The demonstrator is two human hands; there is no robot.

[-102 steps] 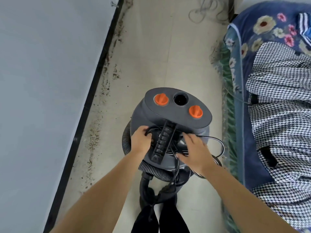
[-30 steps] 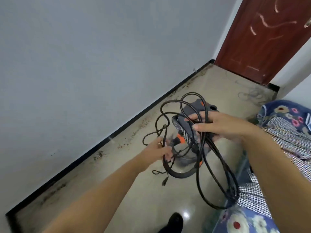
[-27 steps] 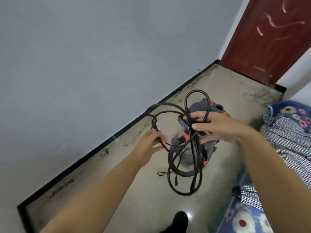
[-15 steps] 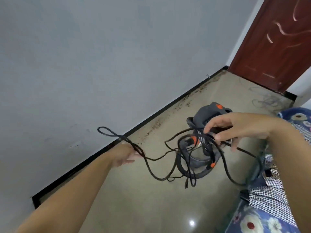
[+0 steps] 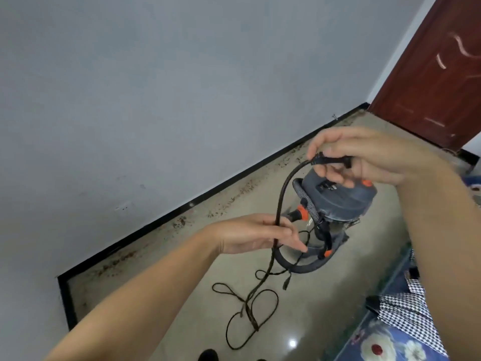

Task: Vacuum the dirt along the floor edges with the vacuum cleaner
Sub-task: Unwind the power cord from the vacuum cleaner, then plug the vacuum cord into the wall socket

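Head view: the cord (image 5: 279,201) now hangs untangled; right hand (image 5: 364,158) pinches its plug end, left hand (image 5: 257,234) lies open against it, vacuum cleaner (image 5: 338,201) beyond, ready for plugging in.

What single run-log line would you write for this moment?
phase: unwinding cord | right hand: pinches power cord near its end | left hand: cord runs across fingers | vacuum cleaner: on floor, idle | dirt along baseboard: untouched

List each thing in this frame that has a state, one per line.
Power cord: unwound, loops on the floor, not plugged in anywhere visible.
Right hand: pinches the cord's end.
Left hand: fingers straight, cord running across them.
Vacuum cleaner: upright on the floor, hose wrapped round it.
Door: closed.
Floor edge: dirty.
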